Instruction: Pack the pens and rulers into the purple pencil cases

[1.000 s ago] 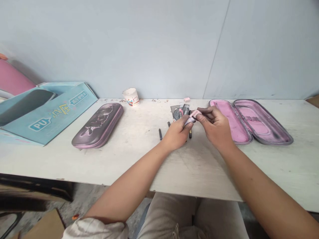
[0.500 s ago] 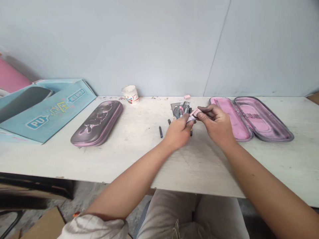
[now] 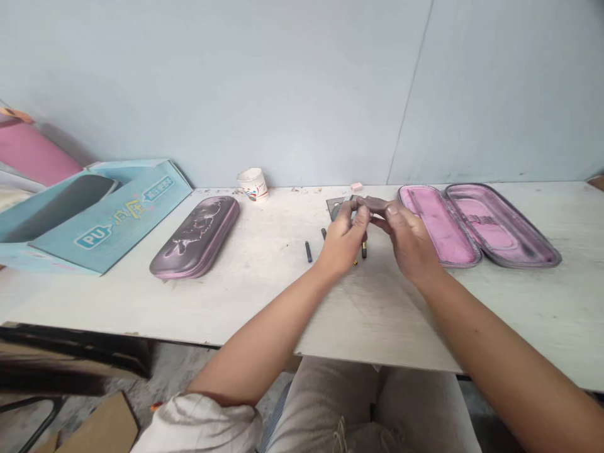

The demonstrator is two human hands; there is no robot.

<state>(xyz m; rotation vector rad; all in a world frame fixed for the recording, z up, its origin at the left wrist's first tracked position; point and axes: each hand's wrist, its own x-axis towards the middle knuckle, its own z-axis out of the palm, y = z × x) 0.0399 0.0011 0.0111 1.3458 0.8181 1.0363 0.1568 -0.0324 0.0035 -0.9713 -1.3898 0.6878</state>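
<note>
My left hand and my right hand meet above the middle of the white table, fingers pinched together. Between their fingertips is a small object that my fingers now cover; earlier it showed as a small pink and white piece. Under the hands lie several dark pens and a clear set square. An open pink-lined pencil case lies just right of my right hand.
A closed purple pencil case lies to the left. A light blue cardboard box sits at the far left. A paper cup and a small pink eraser stand near the wall.
My hands have lifted slightly and closed over the small pink piece, which no longer shows. The camera has shifted a little to the left.
</note>
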